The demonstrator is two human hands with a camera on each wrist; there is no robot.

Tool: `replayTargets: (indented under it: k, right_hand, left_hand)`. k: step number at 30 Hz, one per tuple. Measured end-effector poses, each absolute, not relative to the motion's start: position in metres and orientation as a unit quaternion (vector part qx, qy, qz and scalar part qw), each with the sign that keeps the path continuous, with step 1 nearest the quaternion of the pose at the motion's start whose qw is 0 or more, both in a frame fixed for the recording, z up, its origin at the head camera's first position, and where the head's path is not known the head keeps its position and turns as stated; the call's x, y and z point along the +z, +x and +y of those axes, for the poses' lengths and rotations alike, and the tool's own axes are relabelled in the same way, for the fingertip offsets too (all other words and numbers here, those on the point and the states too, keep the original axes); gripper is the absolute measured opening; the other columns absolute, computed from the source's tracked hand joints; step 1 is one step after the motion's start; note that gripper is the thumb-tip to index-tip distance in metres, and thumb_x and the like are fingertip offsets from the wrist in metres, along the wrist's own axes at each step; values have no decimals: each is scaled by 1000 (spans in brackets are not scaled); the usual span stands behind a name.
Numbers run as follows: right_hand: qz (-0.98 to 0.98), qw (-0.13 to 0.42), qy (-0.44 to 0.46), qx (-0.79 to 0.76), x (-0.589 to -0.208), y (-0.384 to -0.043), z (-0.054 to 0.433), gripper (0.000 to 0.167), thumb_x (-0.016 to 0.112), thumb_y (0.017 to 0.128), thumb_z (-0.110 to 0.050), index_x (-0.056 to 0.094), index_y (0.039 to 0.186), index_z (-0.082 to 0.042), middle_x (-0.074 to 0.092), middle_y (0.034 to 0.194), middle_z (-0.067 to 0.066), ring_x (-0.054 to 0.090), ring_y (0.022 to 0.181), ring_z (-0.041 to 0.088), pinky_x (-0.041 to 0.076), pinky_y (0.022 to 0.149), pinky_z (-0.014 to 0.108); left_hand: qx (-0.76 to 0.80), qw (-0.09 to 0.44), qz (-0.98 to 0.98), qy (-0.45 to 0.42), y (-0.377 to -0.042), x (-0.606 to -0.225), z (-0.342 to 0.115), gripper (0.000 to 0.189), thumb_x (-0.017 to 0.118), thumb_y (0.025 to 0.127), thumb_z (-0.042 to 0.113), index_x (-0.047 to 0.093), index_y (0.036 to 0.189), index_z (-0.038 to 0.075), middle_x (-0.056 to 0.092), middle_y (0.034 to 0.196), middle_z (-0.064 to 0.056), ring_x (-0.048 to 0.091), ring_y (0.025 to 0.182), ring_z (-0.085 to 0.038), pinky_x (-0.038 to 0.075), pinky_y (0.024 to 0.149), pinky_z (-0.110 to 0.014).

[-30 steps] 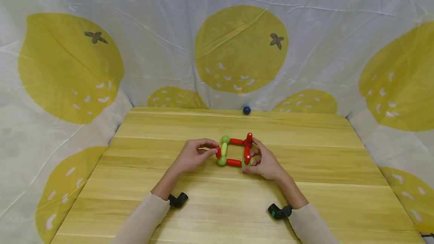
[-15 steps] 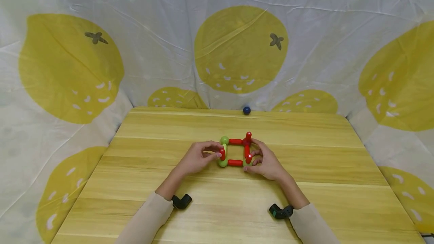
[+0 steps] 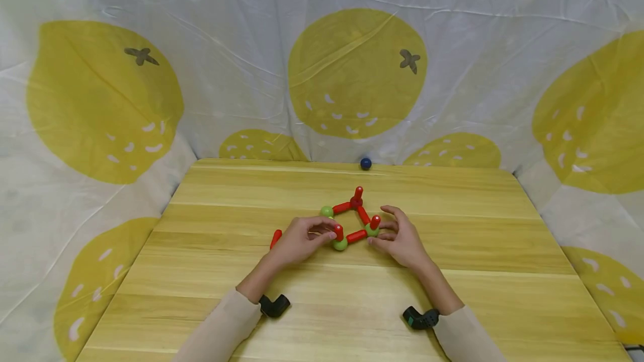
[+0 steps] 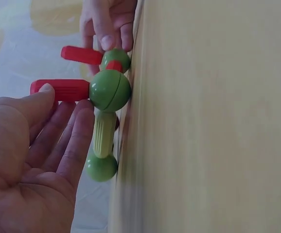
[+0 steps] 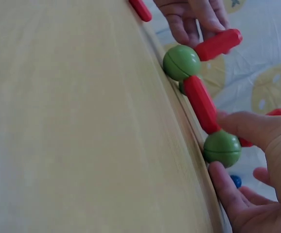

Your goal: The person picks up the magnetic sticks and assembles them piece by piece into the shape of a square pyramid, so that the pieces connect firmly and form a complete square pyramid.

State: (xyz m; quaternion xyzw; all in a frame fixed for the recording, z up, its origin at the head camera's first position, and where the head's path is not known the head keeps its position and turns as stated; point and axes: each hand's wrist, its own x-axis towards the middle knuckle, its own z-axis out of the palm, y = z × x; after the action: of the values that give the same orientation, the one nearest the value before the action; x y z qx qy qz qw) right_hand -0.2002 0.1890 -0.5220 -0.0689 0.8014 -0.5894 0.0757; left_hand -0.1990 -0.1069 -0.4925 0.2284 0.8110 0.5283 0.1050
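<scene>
In the head view, a four-sided frame of toy construction rods and balls lies on the table. My left hand [image 3: 302,242] pinches an upright red rod [image 3: 339,232] standing on the near green ball [image 3: 340,244]. In the left wrist view, a pale green rod [image 4: 104,135] joins that ball to another green ball [image 4: 101,167]. My right hand [image 3: 404,242] has thumb and fingertips around the right green ball [image 5: 222,149], which bears a second upright red rod [image 3: 375,222]. A third red rod [image 3: 359,192] rises from the dark red ball [image 3: 356,203] at the back.
A loose red rod [image 3: 276,238] lies by my left hand, partly hidden by it. The dark blue ball [image 3: 365,163] sits at the back edge of the wooden table [image 3: 453,205]. A lemon-print cloth [image 3: 241,71] hangs behind and at the sides.
The left hand brings its red rod right, upright on the near ball. The frame has turned and skewed from a square to a slanted diamond. The loose red rod has come into view.
</scene>
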Motion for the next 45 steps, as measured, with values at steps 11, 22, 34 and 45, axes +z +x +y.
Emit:
replayTargets:
  k: [11, 22, 34, 45]
  right_hand:
    - [819, 88, -117, -555, -522, -193, 179, 130, 99, 68, -32, 14, 165, -18, 33, 164, 19, 48, 143, 41, 43, 117, 50]
    - [837, 55, -100, -536, -524, -196, 175, 130, 100, 65, -37, 19, 163, -14, 34, 159, 11, 55, 137, 37, 48, 112, 46]
    - [820, 86, -134, -550, -527, -200, 186, 118, 96, 73, -28, 20, 163, -18, 33, 165, 16, 52, 140, 39, 42, 117, 50]
    - [821, 89, -165, -539, -522, -199, 188, 115, 92, 78, -23, 17, 164, -12, 32, 165, 19, 49, 142, 41, 41, 117, 51]
  left_hand:
    - [540, 161, 771, 297, -188, -497, -93, 43, 64, 103, 22, 58, 146, 22, 69, 135, 0, 69, 121, -14, 56, 99, -23]
    - [517, 172, 778, 312, -186, -489, -104, 51, 60, 105, 31, 53, 151, 10, 64, 144, -4, 64, 130, -19, 53, 103, -23]
    - [480, 28, 854, 196, -196, -486, -196, 42, 74, 97, 33, 69, 130, 8, 72, 126, -10, 71, 106, -16, 59, 96, -37]
    - [386, 22, 913, 128, -192, -492, -223, 59, 92, 73, 49, 75, 117, 12, 69, 93, 0, 62, 71, -12, 54, 64, -25]
